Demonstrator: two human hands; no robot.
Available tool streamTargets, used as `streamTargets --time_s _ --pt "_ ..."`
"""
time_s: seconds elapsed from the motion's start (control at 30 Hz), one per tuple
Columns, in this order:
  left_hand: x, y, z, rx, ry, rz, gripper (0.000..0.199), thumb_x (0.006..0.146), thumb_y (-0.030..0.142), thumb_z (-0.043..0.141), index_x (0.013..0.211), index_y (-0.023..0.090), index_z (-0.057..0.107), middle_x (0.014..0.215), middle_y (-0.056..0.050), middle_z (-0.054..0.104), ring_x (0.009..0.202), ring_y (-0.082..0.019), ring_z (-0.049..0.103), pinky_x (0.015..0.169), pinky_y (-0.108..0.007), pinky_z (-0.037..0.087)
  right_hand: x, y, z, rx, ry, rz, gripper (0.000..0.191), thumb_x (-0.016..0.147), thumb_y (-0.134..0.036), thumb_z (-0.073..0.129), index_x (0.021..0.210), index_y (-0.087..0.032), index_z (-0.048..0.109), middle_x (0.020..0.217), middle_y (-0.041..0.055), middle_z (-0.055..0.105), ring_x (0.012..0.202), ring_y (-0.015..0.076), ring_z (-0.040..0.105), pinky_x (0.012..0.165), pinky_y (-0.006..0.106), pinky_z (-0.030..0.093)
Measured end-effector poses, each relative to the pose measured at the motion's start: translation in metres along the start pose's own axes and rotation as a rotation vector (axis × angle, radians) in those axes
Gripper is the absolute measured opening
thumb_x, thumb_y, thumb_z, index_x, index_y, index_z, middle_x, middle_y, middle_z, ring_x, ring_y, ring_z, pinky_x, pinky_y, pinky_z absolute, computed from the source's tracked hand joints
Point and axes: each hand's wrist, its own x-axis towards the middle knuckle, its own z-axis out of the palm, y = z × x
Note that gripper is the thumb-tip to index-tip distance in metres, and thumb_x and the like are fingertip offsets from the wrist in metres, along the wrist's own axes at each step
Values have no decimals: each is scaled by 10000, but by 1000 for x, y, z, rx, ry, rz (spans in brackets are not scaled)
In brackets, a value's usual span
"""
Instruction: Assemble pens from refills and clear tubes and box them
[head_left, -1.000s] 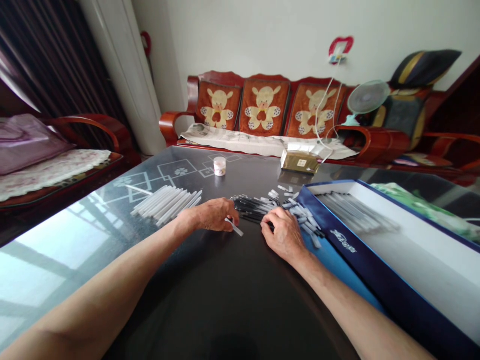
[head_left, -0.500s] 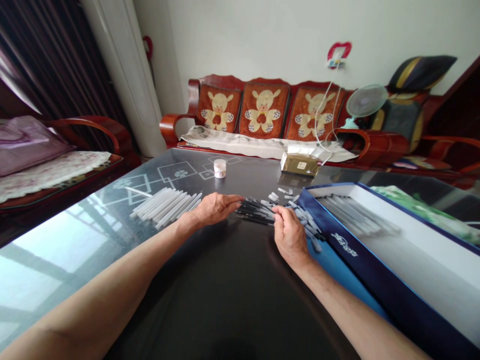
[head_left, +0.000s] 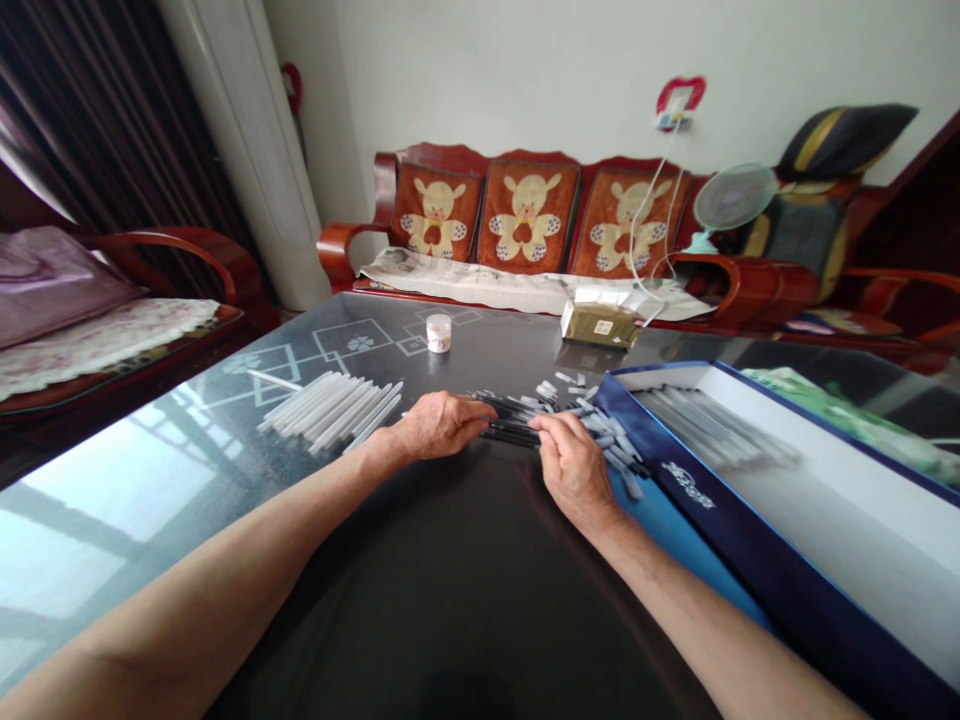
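The left hand [head_left: 441,425] and right hand [head_left: 576,465] have fingers bunched at the black pens [head_left: 514,433]; whether either pinch is closed on one, I cannot tell.

The person's left hand [head_left: 444,425] and right hand [head_left: 576,465] are showing bare, with rounded knuckles standing out across the backs. The left forearm [head_left: 247,550] and right forearm [head_left: 675,585] are showing bare too, each narrowing smoothly toward the wrist and broadening toward the elbow. The fingernails are appearing too small to make out clearly.
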Motion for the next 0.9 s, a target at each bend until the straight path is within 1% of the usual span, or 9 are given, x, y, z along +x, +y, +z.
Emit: streamTargets --time_s 0.1,0.2,0.27,0.33,0.43,0.57,0.7,0.8,0.9 --pt "1 12 3 70 -11 40 326 958 337 418 1181 243 637 1025 -36 720 896 -172 684 750 -241 504 1 -3 -1 22 -29 -60 229 900 -122 420 974 -199 623 937 69 645 923 216 604 844 359 492" --pt "1 29 10 122 15 23 335 963 377 405 1133 240 659 889 -32 708 760 -161 673 629 -226 468 1 -7 -1 67 -47 -95 193 910 -150 445 977 -205 617 932 64 648 923 203 612 850 346 501" --pt "0 37 15 146 58 -27 323 953 364 411 1013 222 696 796 -28 683 695 -151 654 577 -218 431 1 -7 -1 47 -3 -55 143 894 -199 506 988 -198 614 968 78 641 952 214 611 867 358 503" --pt "0 41 19 145 114 -84 308 937 333 426 903 212 707 765 -25 671 685 -144 644 571 -215 413 1 -5 -1 5 79 24 137 870 -253 559 972 -186 621 978 92 631 959 227 608 869 374 505" --pt "-1 38 23 124 176 -137 291 921 316 443 860 214 708 770 -19 675 696 -141 640 591 -219 416 1 1 -1 12 136 113 145 888 -264 523 907 -187 644 910 78 633 876 201 621 810 342 519" --pt "-2 35 25 105 186 -147 290 930 330 439 917 219 707 799 -23 678 706 -140 638 605 -219 434 1 5 0 94 141 176 156 889 -266 516 874 -206 658 868 46 667 788 168 632 732 295 523" --pt "-3 38 30 106 155 -91 331 967 361 392 1070 209 667 853 -47 669 737 -150 641 633 -226 473 0 3 1 181 167 284 120 843 -308 584 866 -204 639 807 25 692 681 155 635 665 276 524" --pt "-3 42 36 134 117 -26 353 972 286 363 1228 182 583 896 -68 652 770 -161 643 655 -235 502 0 -1 1 216 121 290 110 834 -314 596 850 -210 629 763 11 694 649 150 643 665 269 526" --pt "-3 44 41 164 89 5 427 949 205 363 1363 155 459 937 -81 641 807 -172 646 691 -247 525 -2 -5 1 235 91 276 86 834 -297 597 847 -216 623 747 6 697 647 151 661 661 263 527"
